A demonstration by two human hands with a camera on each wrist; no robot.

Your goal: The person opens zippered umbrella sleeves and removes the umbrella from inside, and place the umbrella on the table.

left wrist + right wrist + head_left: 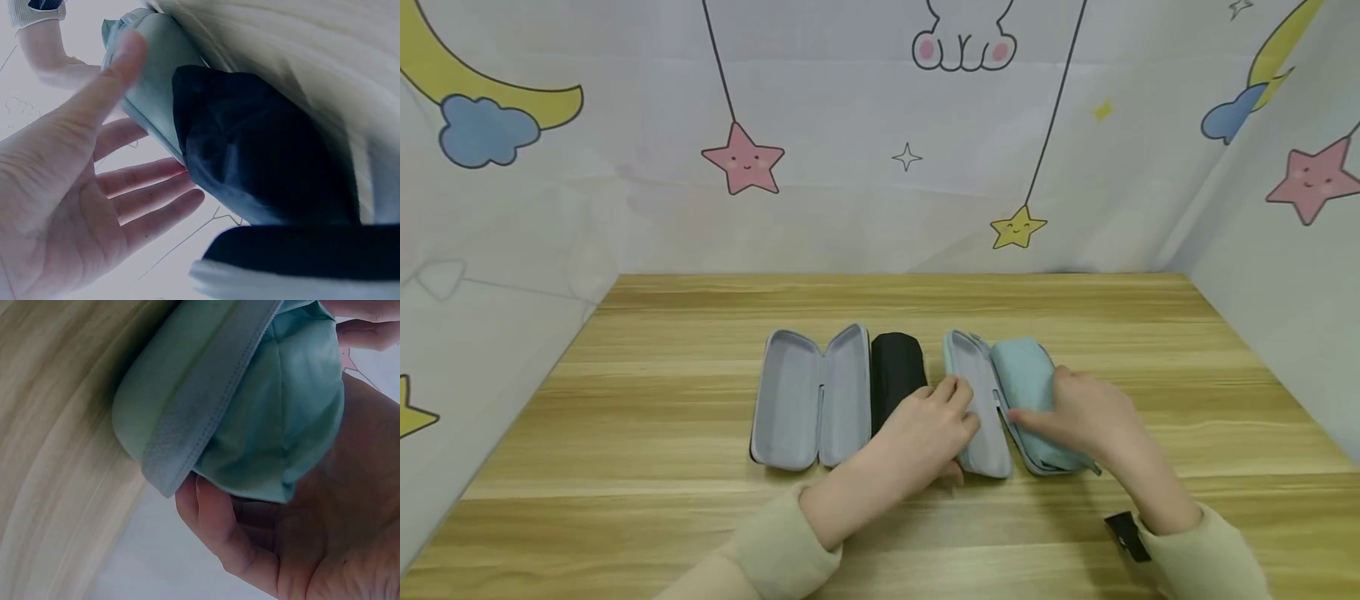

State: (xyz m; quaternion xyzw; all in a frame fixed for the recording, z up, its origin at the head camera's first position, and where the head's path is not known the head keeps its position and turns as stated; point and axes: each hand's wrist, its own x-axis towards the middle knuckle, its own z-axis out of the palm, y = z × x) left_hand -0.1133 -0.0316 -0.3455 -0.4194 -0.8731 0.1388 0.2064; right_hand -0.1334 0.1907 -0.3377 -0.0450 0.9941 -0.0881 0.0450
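Note:
A teal folded umbrella [1024, 375] lies in the right half of an open pale-green hard case [983, 417] with grey lining. My right hand [1093, 412] grips the umbrella from the right, thumb across it and fingers on its far side. In the right wrist view, curled fingers [215, 519] sit below the umbrella's gathered end, at the case rim. At the case's left half is my left hand [925, 429], its fingers loosely extended. The left wrist view shows its fingers [147, 181] spread along the green shell, with nothing held.
A black folded umbrella [897, 367] lies just left of the green case, partly behind my left forearm. Left of it stands another open hard case [786, 400] with grey lining. Patterned cloth walls [850, 208] enclose the wooden table [625, 517] at the back and sides.

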